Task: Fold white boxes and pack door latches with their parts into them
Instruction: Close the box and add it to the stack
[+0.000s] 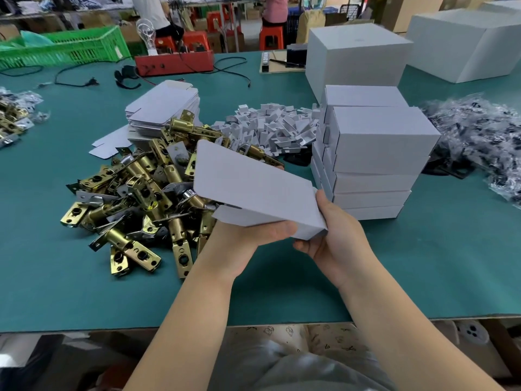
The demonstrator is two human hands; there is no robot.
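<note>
A flat white box blank (251,184), partly folded, is held tilted above the green table (70,292). My left hand (242,244) grips its near lower edge from below. My right hand (335,235) holds its right corner, thumb on top. A heap of brass door latches (146,193) lies left of my hands. Behind the heap sits a stack of unfolded blanks (163,108). Small white card inserts (270,125) are piled in the middle. Folded white boxes (375,156) stand stacked to the right.
Bagged dark parts (479,136) lie at the right. Large white cartons (355,55) stand at the back right. A green crate (62,46), a red tool box (174,62) and black cables (231,71) are at the back. More latches (11,119) lie at the far left.
</note>
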